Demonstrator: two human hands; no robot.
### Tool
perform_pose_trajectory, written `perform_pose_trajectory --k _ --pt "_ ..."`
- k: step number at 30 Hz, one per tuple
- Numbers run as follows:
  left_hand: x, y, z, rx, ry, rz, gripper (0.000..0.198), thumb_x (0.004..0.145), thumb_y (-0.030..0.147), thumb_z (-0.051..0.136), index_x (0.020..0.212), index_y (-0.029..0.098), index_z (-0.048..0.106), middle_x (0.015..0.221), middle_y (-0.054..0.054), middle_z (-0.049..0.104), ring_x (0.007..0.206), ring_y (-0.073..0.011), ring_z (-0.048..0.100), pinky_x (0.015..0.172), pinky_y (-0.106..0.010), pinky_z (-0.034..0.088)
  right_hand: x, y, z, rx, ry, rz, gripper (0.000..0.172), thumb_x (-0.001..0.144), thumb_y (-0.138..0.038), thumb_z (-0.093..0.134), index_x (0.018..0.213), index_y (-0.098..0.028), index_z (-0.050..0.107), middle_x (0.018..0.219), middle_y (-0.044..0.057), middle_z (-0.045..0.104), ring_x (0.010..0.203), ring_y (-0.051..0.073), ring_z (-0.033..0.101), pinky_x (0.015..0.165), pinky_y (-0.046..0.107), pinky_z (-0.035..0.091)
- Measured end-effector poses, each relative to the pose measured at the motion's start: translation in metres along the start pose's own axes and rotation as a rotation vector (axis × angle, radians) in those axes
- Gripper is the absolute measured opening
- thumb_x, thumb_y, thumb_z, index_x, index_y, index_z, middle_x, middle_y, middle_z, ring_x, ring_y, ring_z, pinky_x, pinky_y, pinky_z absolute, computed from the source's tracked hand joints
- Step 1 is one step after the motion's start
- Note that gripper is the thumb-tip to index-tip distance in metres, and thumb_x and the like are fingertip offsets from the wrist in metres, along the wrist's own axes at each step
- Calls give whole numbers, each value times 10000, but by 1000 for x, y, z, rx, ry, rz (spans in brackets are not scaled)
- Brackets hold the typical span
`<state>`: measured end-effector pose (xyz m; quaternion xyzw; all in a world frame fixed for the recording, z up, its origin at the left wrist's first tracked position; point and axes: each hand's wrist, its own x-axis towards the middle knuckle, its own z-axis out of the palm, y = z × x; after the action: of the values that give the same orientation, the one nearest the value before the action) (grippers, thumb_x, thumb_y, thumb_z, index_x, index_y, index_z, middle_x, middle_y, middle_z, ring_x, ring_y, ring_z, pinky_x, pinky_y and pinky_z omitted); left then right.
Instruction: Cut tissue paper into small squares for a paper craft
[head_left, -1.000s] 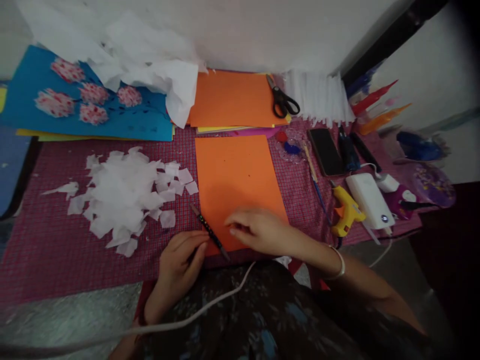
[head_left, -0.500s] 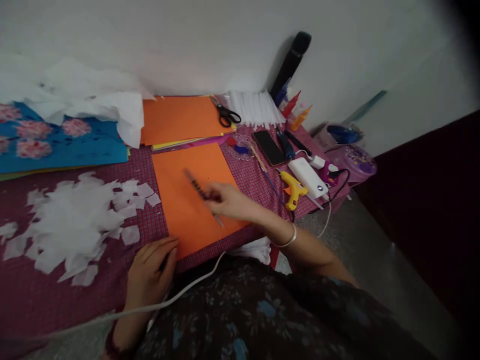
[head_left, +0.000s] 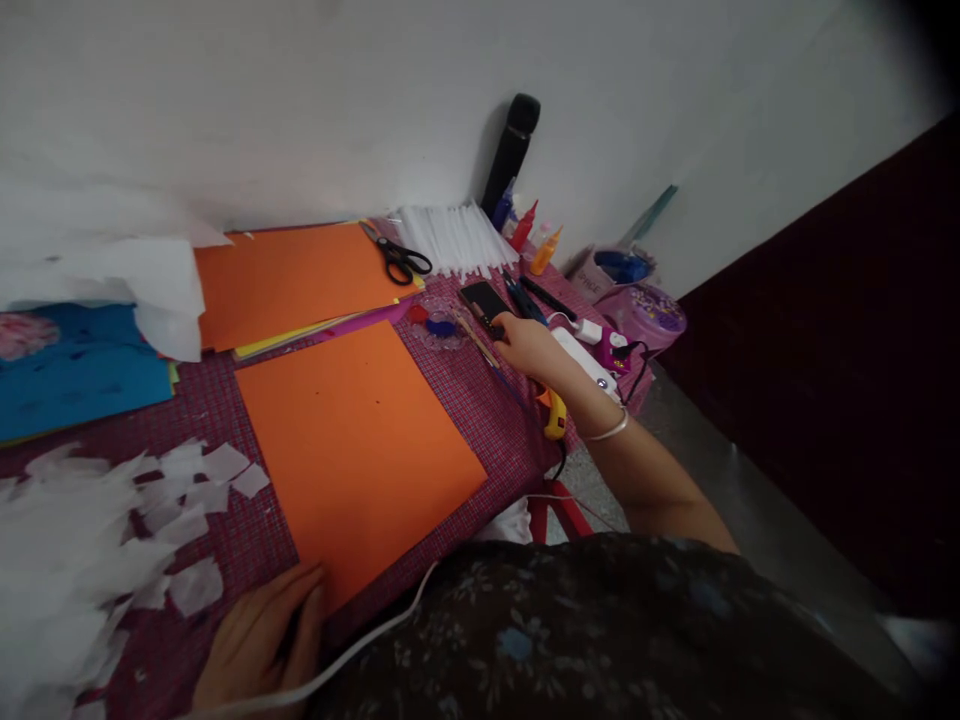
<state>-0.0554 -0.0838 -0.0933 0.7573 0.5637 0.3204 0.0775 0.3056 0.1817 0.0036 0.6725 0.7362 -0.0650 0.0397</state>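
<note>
An orange sheet of paper [head_left: 364, 455] lies flat on the checked cloth in front of me. My left hand [head_left: 259, 635] rests at its near left corner, fingers stretched out and holding nothing. Farther right, my right hand [head_left: 529, 350] is over the near end of a black phone [head_left: 482, 298]. Its fingers are closed on a slim dark pencil with a yellowish pattern, of which only a small part shows above the phone. Beside that hand lie a white power bank [head_left: 581, 360] and a partly hidden yellow glue gun [head_left: 556, 415].
White tissue pieces [head_left: 67, 570] are heaped at left. Black-handled scissors [head_left: 401, 260] lie on stacked orange paper [head_left: 289, 280]. White sticks [head_left: 454, 238], paint bottles [head_left: 546, 250], a paint palette [head_left: 439, 328] and brushes [head_left: 476, 338] sit farther back. A white cable crosses near my body.
My right hand has moved from above the orange sheet to the phone at right, carrying the pencil. My left hand stays by the sheet's corner. The view has swung right.
</note>
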Motion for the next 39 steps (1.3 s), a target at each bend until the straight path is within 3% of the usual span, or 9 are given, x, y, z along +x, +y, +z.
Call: perform_pose_trajectory --k 4,8,13,20,26,34,39 --pt "0 -1 -2 -39 -12 23 181 971 270 538 1088 203 658 1014 -79 749 872 -226 717 841 -399 535 19 -1 9 -20 -15 -6 388 923 -184 540 1296 -89 590 1154 191 735 1025 297 693 852 344 484" --pt "0 -4 -3 -21 -16 31 170 953 250 559 1080 205 664 1008 -81 750 859 -224 720 832 -399 545 18 -7 11 -36 30 -20 342 984 -202 445 1266 -96 606 1308 201 656 1109 282 665 914 337 473" --pt "-6 -9 0 -23 -14 24 187 940 258 575 1094 220 674 1014 -78 761 865 -232 722 835 -402 551 15 -17 18 -61 -11 -22 294 988 -316 497 1099 -132 697 1128 178 741 1036 301 699 862 349 505" --pt "-17 -17 7 -79 -17 -16 214 925 254 600 1123 233 678 1066 -72 759 907 -242 723 869 -423 547 21 -17 23 -62 -18 19 280 989 -289 483 1080 -146 706 1103 163 762 1010 282 715 809 317 499" --pt "-19 -21 9 -77 -12 -1 228 936 240 583 1152 250 656 1045 -68 766 917 -249 710 869 -442 534 -1 -4 15 -47 -9 61 284 970 -260 460 1074 -144 698 1055 141 774 963 261 719 760 289 465" --pt "-16 -19 5 -84 -23 -12 217 940 222 593 1146 230 659 1059 -76 739 908 -233 697 883 -419 525 -28 4 23 -45 -84 72 256 931 -277 500 939 -160 727 943 136 784 831 268 723 656 299 431" --pt "-8 -11 2 -73 -26 6 188 945 221 587 1117 208 661 1052 -71 742 909 -223 702 892 -389 522 -29 -2 16 -23 -15 62 287 994 -306 457 1088 -154 682 1003 135 780 878 262 725 676 295 424"
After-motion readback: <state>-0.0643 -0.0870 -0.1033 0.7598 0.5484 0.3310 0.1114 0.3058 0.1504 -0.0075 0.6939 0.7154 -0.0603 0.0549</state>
